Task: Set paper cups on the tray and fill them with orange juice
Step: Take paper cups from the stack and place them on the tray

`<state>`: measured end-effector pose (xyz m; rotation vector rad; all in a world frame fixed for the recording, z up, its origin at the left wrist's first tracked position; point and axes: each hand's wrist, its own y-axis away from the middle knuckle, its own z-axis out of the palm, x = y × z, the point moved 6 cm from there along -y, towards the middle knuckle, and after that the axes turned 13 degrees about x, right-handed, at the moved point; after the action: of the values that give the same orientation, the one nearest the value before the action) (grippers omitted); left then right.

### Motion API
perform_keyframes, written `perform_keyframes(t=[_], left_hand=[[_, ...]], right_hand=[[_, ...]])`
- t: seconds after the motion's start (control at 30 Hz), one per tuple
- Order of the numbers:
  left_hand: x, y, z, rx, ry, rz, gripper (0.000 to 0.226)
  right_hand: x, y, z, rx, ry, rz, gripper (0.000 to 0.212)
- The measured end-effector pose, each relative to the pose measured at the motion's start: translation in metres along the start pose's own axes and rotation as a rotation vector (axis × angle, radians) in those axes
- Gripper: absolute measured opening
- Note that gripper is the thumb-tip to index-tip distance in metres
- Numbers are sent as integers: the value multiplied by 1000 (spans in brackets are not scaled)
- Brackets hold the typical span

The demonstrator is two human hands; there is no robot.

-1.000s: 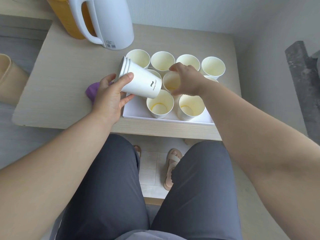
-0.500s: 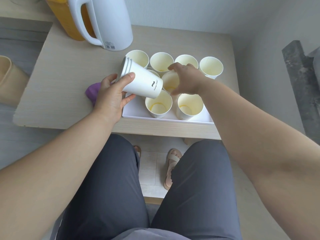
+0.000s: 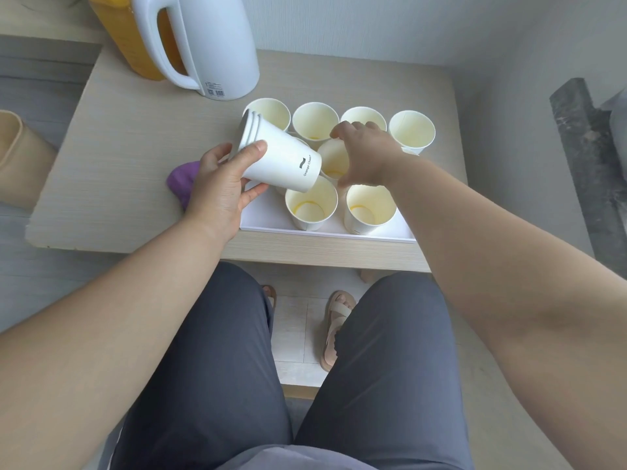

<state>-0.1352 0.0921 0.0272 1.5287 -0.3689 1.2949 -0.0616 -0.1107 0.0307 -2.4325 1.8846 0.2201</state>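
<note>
Head view: right fingers [image 3: 339, 131] curl over the rim of a cup [image 3: 334, 157] in the tray's middle row, the right hand [image 3: 371, 157] gripping it from above. The left hand [image 3: 220, 191] wraps thumb and fingers round the stack [image 3: 281, 161], held tilted over the tray [image 3: 264, 220]. In the last second almost nothing has shifted; both hands sit where they were. This cup seems about seated, with more still stacked. Cups hold only orange traces; the juice [image 3: 118, 35] waits at the table's [image 3: 118, 147] far-left corner.
</note>
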Motion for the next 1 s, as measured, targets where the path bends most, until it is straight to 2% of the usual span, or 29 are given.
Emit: perform_keyframes(t=[0.1,0.23,0.4,0.47,0.53,0.6,0.63,0.67,0.73,0.83,0.9,1.0], left_hand=[[-1,-2,0,8,-7,8,69],[0,1,2,-9,5,2,84],[3,3,2,-9,-15,7,90],[4,5,4,-15,-36,17,89],[7,8,8,-24,-53,35,72],[15,11,18,-54,-84,97,36],[19,14,23,-71,-100,132,27],[25,15,27,-82,-114,165,25],[33,15,32,-95,-119,208,31],[45,10,36,-164,-141,228,58],[53,-5,34,-193,-112,169,67],[65,-46,29,-133,-111,110,36]], right_hand=[[-1,-1,-1,-24,17,-16,84],[-2,0,0,-24,23,-15,84],[1,1,-4,-49,-55,8,81],[3,3,-18,31,-233,55,66],[-3,8,-32,57,-543,123,55],[-22,14,-40,-54,-782,129,62],[-32,16,-41,-118,-818,97,71],[-42,15,-41,-149,-812,59,79],[-53,7,-43,-98,-756,-2,89],[-57,-8,-47,45,-681,-3,84],[-51,-17,-44,34,-805,80,79],[-41,-36,-43,-30,-1169,203,77]])
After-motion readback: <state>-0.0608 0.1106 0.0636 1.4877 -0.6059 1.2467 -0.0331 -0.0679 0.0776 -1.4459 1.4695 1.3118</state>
